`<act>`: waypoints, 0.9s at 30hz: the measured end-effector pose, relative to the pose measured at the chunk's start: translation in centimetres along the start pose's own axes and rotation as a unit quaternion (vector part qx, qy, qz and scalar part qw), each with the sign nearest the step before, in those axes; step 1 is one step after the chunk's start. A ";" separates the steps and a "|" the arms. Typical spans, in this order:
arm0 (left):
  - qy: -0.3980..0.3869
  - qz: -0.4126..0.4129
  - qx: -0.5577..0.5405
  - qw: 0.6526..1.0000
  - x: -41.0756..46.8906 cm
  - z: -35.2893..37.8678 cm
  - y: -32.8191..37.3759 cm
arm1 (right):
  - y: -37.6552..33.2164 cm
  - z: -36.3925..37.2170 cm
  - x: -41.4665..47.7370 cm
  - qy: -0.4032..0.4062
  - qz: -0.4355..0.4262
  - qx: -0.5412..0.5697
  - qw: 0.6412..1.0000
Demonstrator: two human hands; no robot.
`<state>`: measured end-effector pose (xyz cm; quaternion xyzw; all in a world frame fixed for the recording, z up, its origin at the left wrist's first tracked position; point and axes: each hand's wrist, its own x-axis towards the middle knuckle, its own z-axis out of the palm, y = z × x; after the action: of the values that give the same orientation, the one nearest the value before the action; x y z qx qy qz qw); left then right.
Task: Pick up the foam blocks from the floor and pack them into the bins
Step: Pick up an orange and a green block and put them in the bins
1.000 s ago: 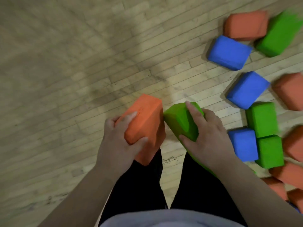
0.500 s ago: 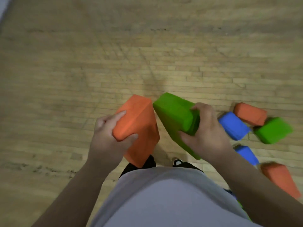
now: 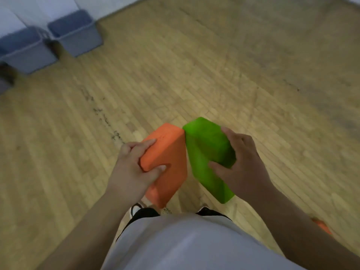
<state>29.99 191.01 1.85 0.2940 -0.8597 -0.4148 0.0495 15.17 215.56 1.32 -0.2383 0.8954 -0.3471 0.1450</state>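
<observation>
Head cam looking down, person standing on a wooden floor (image 3: 224, 75) with a block in each hand, both held off the floor just below centre, around 6 o'clock. Left hand (image 3: 134, 164) has a proper grip on the orange block (image 3: 167, 162), fingers (image 3: 148, 143) wrapped over the top face and the thumb dug into the near side, so it's closed round the foam. Right hand (image 3: 244, 164) is doing the same on the green block (image 3: 206, 151), fingers over the far edge and thumb pressing into the side, squeezing it. Both blocks are tilted, far ends leaning in towards each other, and the top corners look to be touching or just about. Two grey bins sit side by side way up at 10 o'clock against a pale wall (image 3: 35, 8), well apart from the hands: grey bin (image 3: 81, 42) closer to centre, second grey bin (image 3: 29, 58) right at the frame edge. It's blurry up there so can't tell what's inside either one. A stray orange block (image 3: 322, 228) pokes out on the floor at about 4 o'clock, mostly hidden by the right forearm. White shirt (image 3: 185, 248) fills the bottom, with the tips of the shoes (image 3: 136, 209) peeking out just under the blocks
</observation>
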 end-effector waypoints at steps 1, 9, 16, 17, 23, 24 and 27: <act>0.024 -0.019 -0.010 0.999 -1.1 -1.4 -1.2 | -1.5 1.0 0.5 -0.021 -0.024 -0.007 0.999; 0.179 -0.170 -0.020 0.969 -11.1 -14.7 -13.3 | -16.7 14.4 1.2 -0.169 -0.189 -0.030 0.967; 0.293 -0.215 0.012 0.932 -18.4 -28.5 -22.7 | -32.0 27.1 -0.9 -0.238 -0.249 0.024 0.938; 0.307 -0.216 0.008 0.927 -19.0 -29.9 -23.6 | -33.7 28.4 -1.1 -0.244 -0.254 0.036 0.935; 0.362 -0.230 -0.026 0.903 -19.1 -35.5 -28.2 | -40.8 34.6 0.0 -0.268 -0.274 0.023 0.923; 0.361 -0.235 -0.028 0.902 -18.5 -36.2 -29.0 | -41.6 35.4 0.7 -0.267 -0.280 0.010 0.922; 0.352 -0.244 -0.046 0.902 -15.9 -37.8 -31.0 | -43.6 37.5 3.5 -0.262 -0.302 -0.020 0.916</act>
<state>69.91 158.88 5.96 0.6186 -0.6677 -0.3221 0.2601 42.33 164.84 4.16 -0.5830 0.7172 -0.2816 0.2579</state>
